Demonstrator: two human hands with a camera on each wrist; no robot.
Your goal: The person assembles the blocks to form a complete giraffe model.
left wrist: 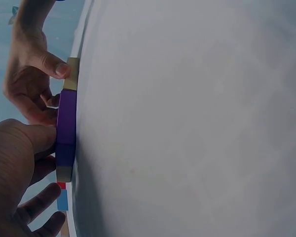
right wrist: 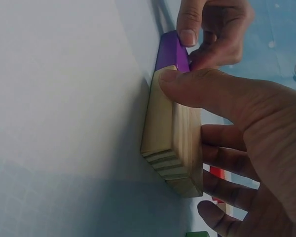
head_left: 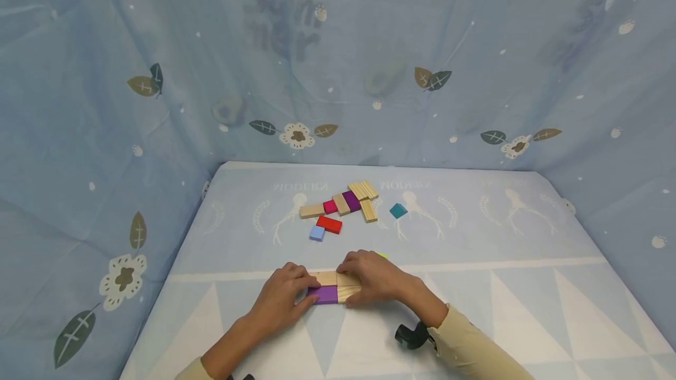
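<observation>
A purple block (head_left: 324, 294) and several plain wooden blocks (head_left: 325, 278) lie flat against each other on the cloth, forming a small rectangle. My left hand (head_left: 285, 292) grips its left end, with the thumb at the purple block and the fingers by the wooden block behind. At the right end my right hand (head_left: 377, 277) holds the striped wooden blocks (right wrist: 185, 133). Its thumb presses their near side while fingers reach around the far side. Both hands partly cover the blocks.
Farther back lie a red block (head_left: 330, 224), a light blue block (head_left: 317, 233), a row of wooden, pink and purple blocks (head_left: 351, 200), and a teal block (head_left: 398, 210). A yellow-green piece (head_left: 382, 255) peeks out behind my right hand. Blue patterned cloth (head_left: 338, 75) hangs around the table.
</observation>
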